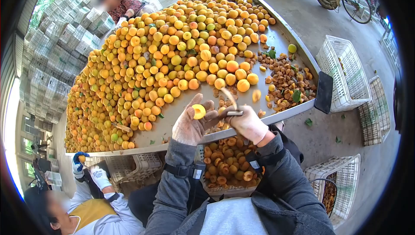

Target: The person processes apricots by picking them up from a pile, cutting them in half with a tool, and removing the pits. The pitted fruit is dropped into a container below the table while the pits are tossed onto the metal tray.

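Observation:
My left hand (189,121), in a stained glove, is closed around a cut apricot half (199,111) whose hollow faces up. Close on its right, my gloved right hand (248,124) grips a small tool (234,113) with a metal part and a pale curved piece; its exact kind is hard to make out. A blurred orange piece (256,95) shows just beyond my right hand. Both hands are above the near edge of a metal table (173,105) heaped with whole apricots (164,49). Below them, a crate (229,188) holds many apricot halves (229,161).
Pits and scraps (289,81) lie at the table's right, beside a black phone (324,92) on its rim. White crates (343,72) stand to the right, others (56,57) are stacked left. One gloved person (99,209) sits at left; another (123,3) is behind the heap.

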Demonstrator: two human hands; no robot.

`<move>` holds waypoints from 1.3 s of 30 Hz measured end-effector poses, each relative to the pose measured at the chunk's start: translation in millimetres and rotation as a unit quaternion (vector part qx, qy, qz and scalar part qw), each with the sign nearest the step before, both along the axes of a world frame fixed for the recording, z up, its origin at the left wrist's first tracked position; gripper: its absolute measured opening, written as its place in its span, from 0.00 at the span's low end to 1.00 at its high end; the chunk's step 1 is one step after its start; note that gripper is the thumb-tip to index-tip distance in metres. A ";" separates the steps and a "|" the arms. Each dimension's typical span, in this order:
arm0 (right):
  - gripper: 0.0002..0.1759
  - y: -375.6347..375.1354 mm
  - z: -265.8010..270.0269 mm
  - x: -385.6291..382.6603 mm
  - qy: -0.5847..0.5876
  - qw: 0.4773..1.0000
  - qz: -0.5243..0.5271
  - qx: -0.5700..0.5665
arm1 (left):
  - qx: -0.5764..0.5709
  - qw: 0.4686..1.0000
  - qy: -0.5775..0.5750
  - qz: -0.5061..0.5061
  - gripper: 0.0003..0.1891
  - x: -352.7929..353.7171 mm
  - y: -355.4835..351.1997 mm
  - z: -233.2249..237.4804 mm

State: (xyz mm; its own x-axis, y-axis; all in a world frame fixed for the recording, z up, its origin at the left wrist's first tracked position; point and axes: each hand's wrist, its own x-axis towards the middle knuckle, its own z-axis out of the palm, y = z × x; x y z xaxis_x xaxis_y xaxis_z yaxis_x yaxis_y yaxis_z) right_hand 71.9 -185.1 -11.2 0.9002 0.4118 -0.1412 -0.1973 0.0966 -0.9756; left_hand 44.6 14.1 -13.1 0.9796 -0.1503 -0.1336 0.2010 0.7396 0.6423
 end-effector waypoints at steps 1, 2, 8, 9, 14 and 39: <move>0.11 -10.9 25.0 -5.4 0.103 0.994 -0.024 -0.007 | -0.025 0.999 0.001 -0.042 0.27 -11.8 1.1 -0.7; 0.11 -15.4 20.9 -2.7 0.096 0.994 -0.050 0.030 | 0.000 0.999 0.023 -0.033 0.27 -19.0 1.9 -4.7; 0.12 -56.6 20.7 13.8 0.060 0.962 -0.235 0.126 | 0.472 0.871 -0.038 -0.133 0.24 -37.9 -21.5 31.7; 0.12 -63.6 18.6 17.0 0.049 0.952 -0.262 0.152 | 0.544 0.828 -0.093 -0.097 0.23 -26.3 -20.2 30.8; 0.13 -80.8 13.7 24.1 0.063 0.918 -0.324 0.219 | 0.682 0.720 -0.118 -0.053 0.16 74.7 -53.3 20.0; 0.08 -91.7 21.6 14.8 0.071 0.922 -0.335 0.179 | 0.733 0.614 -0.166 -0.243 0.14 116.4 -113.8 -34.8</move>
State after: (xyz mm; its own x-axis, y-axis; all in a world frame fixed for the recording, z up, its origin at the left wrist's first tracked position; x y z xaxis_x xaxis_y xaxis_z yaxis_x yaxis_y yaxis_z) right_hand 86.6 -276.8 10.4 0.9524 -0.1880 -0.2399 -0.0988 0.5541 -0.8266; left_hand 161.0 -99.7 -47.9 0.8764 -0.3923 -0.2791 -0.1527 -0.7763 0.6116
